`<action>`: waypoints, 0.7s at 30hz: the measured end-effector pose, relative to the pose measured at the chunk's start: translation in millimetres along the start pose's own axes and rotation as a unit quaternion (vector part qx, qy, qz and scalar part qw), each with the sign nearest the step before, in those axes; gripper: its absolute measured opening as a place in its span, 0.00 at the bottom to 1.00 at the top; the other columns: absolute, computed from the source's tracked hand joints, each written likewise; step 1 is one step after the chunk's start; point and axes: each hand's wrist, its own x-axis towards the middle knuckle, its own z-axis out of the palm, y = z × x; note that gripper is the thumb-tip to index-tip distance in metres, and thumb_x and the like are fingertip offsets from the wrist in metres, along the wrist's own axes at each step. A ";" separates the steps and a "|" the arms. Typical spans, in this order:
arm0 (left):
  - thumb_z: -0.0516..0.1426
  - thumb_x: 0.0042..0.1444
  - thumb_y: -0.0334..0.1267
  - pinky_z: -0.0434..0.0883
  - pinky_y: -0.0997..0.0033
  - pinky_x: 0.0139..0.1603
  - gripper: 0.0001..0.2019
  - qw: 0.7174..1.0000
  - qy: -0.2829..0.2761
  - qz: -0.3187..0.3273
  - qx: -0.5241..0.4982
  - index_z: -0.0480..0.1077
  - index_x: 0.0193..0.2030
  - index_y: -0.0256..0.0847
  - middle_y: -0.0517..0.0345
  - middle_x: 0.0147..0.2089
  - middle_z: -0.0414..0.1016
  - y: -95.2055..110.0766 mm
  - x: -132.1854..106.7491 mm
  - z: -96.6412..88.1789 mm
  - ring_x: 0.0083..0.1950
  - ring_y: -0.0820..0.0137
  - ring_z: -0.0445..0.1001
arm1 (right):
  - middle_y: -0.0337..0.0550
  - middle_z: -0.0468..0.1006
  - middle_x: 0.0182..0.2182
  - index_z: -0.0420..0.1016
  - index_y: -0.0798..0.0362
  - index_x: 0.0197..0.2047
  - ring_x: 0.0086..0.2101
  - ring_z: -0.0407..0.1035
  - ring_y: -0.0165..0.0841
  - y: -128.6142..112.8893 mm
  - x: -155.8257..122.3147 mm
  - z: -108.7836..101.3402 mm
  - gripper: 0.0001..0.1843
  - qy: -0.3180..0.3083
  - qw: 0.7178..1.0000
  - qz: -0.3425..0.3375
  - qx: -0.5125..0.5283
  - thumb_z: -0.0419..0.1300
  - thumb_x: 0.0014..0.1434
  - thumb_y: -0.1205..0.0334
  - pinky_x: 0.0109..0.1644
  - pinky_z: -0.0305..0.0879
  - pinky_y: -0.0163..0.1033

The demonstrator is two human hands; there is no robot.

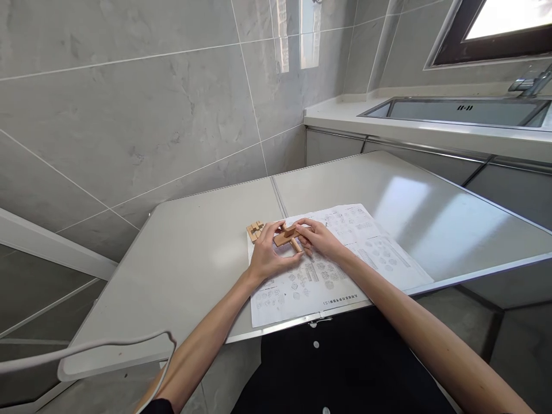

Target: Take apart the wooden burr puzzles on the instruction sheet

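Observation:
My left hand is curved round a light wooden rod, its ends between thumb and fingertips. Across the rod lie brown flat wooden puzzle pieces, joined in a cross shape. My right hand pinches these pieces from the right, with some of its fingers curled below. Both hands are just above a printed sheet. Beyond my left hand, a wooden block puzzle of several interlocked light pieces rests at the sheet's far left corner. Fingers partly hide how the pieces join.
The sheet, printed with small diagrams, lies on a pale folding table with a seam across it. Grey tiled wall stands behind. To the right is a counter with a sink and a faucet. A white cable hangs at lower left.

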 end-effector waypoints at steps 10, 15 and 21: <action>0.73 0.47 0.43 0.73 0.53 0.60 0.38 1.000 -0.002 -0.013 -0.009 0.65 0.64 0.47 0.51 0.59 0.75 -1.0 0.8 2.1 0.58 0.56 0.75 | 0.28 0.61 0.21 0.74 0.48 0.44 0.19 0.52 0.25 -2.0 -0.1 -2.4 0.23 -0.005 0.998 0.004 0.055 0.68 0.60 0.37 0.19 0.54 0.32; 0.74 0.45 0.46 0.74 0.50 0.60 0.39 0.999 0.001 -0.044 -0.023 0.66 0.63 0.46 0.50 0.58 0.77 -2.2 0.7 3.8 0.56 0.55 0.77 | 0.29 0.60 0.21 0.73 0.48 0.43 0.20 0.49 0.26 -7.8 -0.3 -4.5 0.24 0.011 0.996 -0.001 0.092 0.69 0.58 0.37 0.20 0.51 0.33; 0.73 0.47 0.50 0.75 0.48 0.60 0.37 0.974 0.004 -0.156 -0.162 0.67 0.63 0.45 0.45 0.61 0.76 -10.9 3.1 5.4 0.52 0.57 0.80 | 0.33 0.67 0.24 0.72 0.47 0.43 0.19 0.50 0.26 -3.7 5.1 -13.1 0.23 0.112 0.989 -0.047 0.084 0.66 0.59 0.36 0.21 0.52 0.35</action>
